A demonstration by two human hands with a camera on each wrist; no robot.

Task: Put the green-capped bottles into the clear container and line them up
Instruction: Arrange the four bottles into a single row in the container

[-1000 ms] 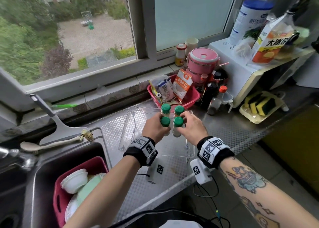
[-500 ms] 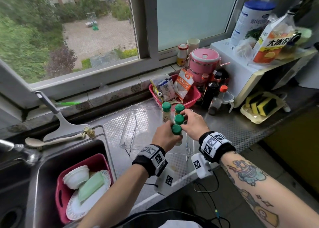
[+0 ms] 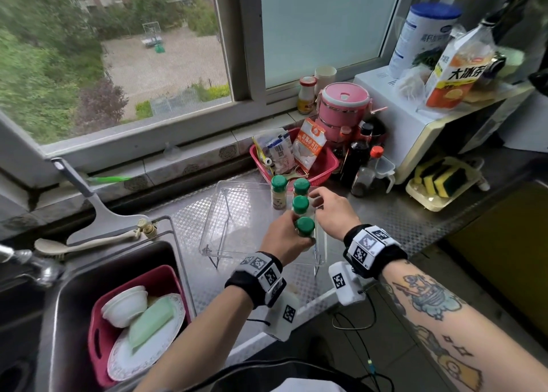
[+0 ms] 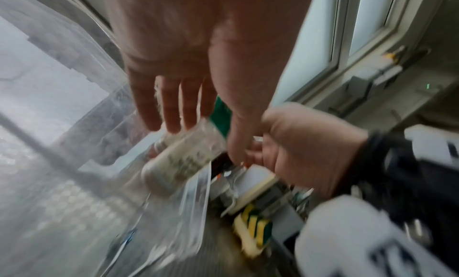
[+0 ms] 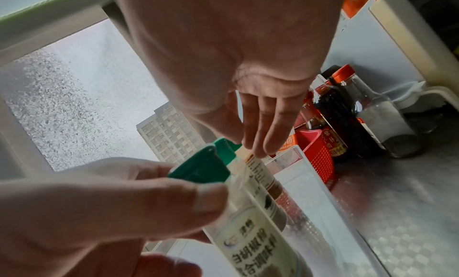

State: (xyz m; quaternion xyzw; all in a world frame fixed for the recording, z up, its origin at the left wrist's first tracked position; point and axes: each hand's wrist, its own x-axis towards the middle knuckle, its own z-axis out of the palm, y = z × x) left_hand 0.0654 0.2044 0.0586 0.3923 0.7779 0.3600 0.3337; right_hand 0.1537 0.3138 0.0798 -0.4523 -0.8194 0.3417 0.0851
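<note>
Several green-capped bottles stand in the clear container on the steel counter. Three run in a line along its right wall; the far-left bottle stands beside the farthest one. My left hand grips the nearest bottle just under its cap, thumb curled round it. In the left wrist view that bottle is blurred. My right hand reaches in from the right, and its straight fingertips touch the middle bottle at the shoulder.
A red basket of packets stands right behind the container. Dark sauce bottles and a white appliance crowd the right. A sponge tray lies further right. The sink with a red tub of dishes is at the left.
The bottles went from a tight two-by-two cluster to a line: my left hand drew its bottle toward me along the container's right side. My right hand loosened to a fingertip touch.
</note>
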